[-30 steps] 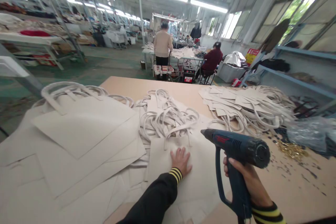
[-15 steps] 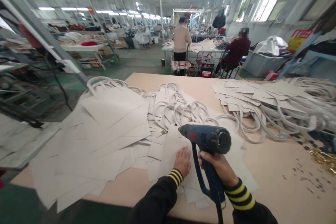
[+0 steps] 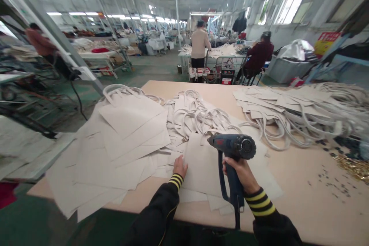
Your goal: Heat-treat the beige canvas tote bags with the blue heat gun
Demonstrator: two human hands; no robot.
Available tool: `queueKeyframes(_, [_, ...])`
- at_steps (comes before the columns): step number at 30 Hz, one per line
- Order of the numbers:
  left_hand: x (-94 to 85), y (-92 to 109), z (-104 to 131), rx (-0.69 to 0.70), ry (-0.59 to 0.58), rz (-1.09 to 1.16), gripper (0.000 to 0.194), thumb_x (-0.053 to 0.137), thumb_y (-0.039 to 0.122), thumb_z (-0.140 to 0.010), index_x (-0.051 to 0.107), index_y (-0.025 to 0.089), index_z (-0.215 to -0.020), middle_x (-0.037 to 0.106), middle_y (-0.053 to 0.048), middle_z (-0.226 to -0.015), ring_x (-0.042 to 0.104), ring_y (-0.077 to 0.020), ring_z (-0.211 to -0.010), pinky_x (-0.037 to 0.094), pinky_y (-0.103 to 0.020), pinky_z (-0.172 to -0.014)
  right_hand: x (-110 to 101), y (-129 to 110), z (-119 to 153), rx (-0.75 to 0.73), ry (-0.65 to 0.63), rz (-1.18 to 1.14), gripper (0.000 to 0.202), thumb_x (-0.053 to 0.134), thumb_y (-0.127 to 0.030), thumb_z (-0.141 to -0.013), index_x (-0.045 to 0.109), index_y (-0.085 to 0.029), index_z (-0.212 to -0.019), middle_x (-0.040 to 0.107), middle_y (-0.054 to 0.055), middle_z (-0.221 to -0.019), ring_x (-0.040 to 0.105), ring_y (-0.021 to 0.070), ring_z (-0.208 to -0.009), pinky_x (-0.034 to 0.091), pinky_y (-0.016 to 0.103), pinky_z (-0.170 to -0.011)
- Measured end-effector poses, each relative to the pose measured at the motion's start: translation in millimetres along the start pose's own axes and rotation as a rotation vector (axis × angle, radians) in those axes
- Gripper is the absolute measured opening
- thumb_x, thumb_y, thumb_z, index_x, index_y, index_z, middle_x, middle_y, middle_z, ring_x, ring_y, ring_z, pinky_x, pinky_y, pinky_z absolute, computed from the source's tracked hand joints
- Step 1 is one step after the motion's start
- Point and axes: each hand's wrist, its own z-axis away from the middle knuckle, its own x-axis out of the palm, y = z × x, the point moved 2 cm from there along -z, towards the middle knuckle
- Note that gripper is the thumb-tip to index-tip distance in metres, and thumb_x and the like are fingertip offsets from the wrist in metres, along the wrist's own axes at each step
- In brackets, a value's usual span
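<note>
Two hands work at the near edge of the table. Right hand is wrapped tight around the grip of the heat gun, nozzle aimed left over the top tote bag. Left hand pinches that bag's left edge. Risk: hot air held close could scorch the fabric or reach the left fingers just beside the nozzle path. Loose stacked bags could slide. Nozzle tip, trigger finger and the gun's cord end are hard to make out.
</note>
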Motion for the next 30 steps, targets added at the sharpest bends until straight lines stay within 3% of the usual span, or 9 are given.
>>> queueKeyframes(5, [-0.5,7,-17,-0.117,-0.127,0.148,0.046,0.05,0.019,-0.075,0.041,0.004,-0.118,0.057,-0.017,-0.106,0.055,-0.0196,-0.101,0.043,-0.033,-0.09,9,2,3,-0.025,0.084,-0.037,0.033,0.069,-0.042,-0.067,0.059,-0.01,-0.071,0.059,0.005,-0.058,0.055,0.0152,-0.052,0.048,0.026,-0.05])
queueKeyframes(9, [-10.1,13,-28,-0.171,-0.161,0.24,0.034,0.051,0.02,-0.073,0.05,0.009,-0.105,0.061,-0.012,-0.098,0.059,-0.0174,-0.088,0.045,-0.031,-0.083,-4,-2,6,-0.029,0.214,0.005,0.033,0.069,-0.041,-0.067,0.059,-0.01,-0.069,0.059,0.006,-0.056,0.056,0.0154,-0.05,0.049,0.025,-0.049])
queueKeyframes(16, [-20.8,17,-45,-0.12,-0.203,0.305,0.017,0.048,0.021,-0.072,0.059,0.012,-0.082,0.064,-0.009,-0.082,0.06,-0.0177,-0.08,0.046,-0.029,-0.078,-9,1,9,0.022,0.202,0.036,0.028,0.066,-0.037,-0.07,0.061,-0.01,-0.069,0.062,0.008,-0.06,0.057,0.016,-0.052,0.05,0.025,-0.049])
queueKeyframes(20, [-25.9,18,-52,-0.087,-0.239,0.316,0.018,0.046,0.02,-0.072,0.06,0.01,-0.078,0.065,-0.009,-0.082,0.058,-0.0176,-0.082,0.044,-0.029,-0.082,-14,-6,12,-0.011,0.347,0.037,0.03,0.067,-0.038,-0.067,0.061,-0.009,-0.067,0.061,0.008,-0.057,0.057,0.0161,-0.049,0.05,0.025,-0.047])
queueKeyframes(24, [-26.7,17,-58,-0.059,-0.303,0.343,0.019,0.046,0.021,-0.071,0.061,0.01,-0.072,0.062,-0.005,-0.072,0.055,-0.0157,-0.078,0.043,-0.027,-0.08,-35,-14,13,-0.009,0.489,0.041,0.026,0.068,-0.035,-0.064,0.06,-0.01,-0.063,0.059,0.006,-0.053,0.055,0.0143,-0.047,0.048,0.022,-0.045])
queueKeyframes(27, [-19.8,11,-61,-0.085,-0.358,0.391,0.019,0.046,0.022,-0.071,0.06,0.01,-0.071,0.056,-0.001,-0.061,0.052,-0.0133,-0.07,0.044,-0.025,-0.071,-46,-6,31,0.056,0.459,0.065,0.027,0.07,-0.035,-0.062,0.061,-0.01,-0.066,0.06,0.007,-0.057,0.056,0.0162,-0.05,0.049,0.025,-0.046])
queueKeyframes(30, [-12.8,6,-63,-0.149,-0.404,0.458,0.018,0.045,0.023,-0.072,0.059,0.01,-0.073,0.05,0.002,-0.056,0.05,-0.011,-0.06,0.045,-0.023,-0.06,-35,10,67,0.127,0.338,0.135,0.03,0.071,-0.038,-0.063,0.06,-0.011,-0.071,0.06,0.006,-0.059,0.055,0.0172,-0.051,0.047,0.027,-0.047])
